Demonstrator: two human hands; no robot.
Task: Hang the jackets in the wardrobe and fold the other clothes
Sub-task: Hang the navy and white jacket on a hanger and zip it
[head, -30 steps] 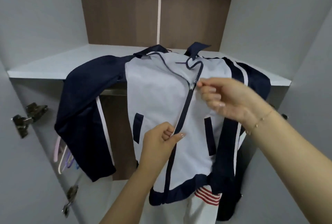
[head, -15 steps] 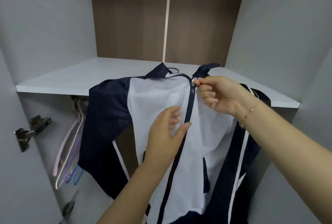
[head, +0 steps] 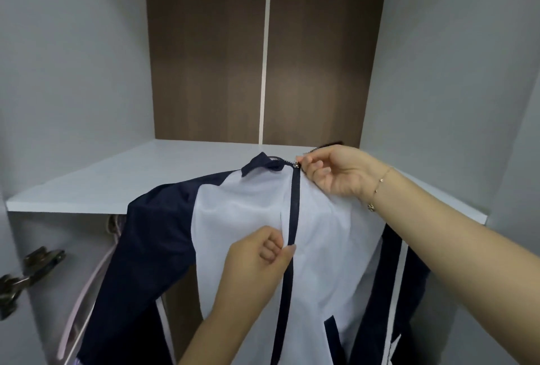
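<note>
- A white-and-navy zip-front jacket of thin, smooth fabric [head: 248, 218] hangs in the open wardrobe, just below the front edge of the pale grey shelf [head: 146, 177]; its collar reaches the level of the shelf edge.
- The jacket's navy zipper strip [head: 292, 218] runs straight down the middle of the white front panel and is closed up to the collar.
- The right hand [head: 336, 171] is at the collar, far right of centre; thumb and forefinger pinch the small metal zipper pull [head: 295, 164], the other fingers loosely curled. A thin gold bracelet [head: 377, 189] sits on that wrist.
- The left hand [head: 257, 256] is lower and nearer, touching the white panel just left of the zipper strip; its fingers are curled and pinch a fold of fabric beside the strip.
- Pale pink plastic hangers [head: 84, 291] hang at lower left, partly hidden by the navy sleeve.
- A dark metal door hinge [head: 32, 265] is fixed to the left wall.
- A brown wood-grain back panel [head: 210, 57] stands above the shelf.
</note>
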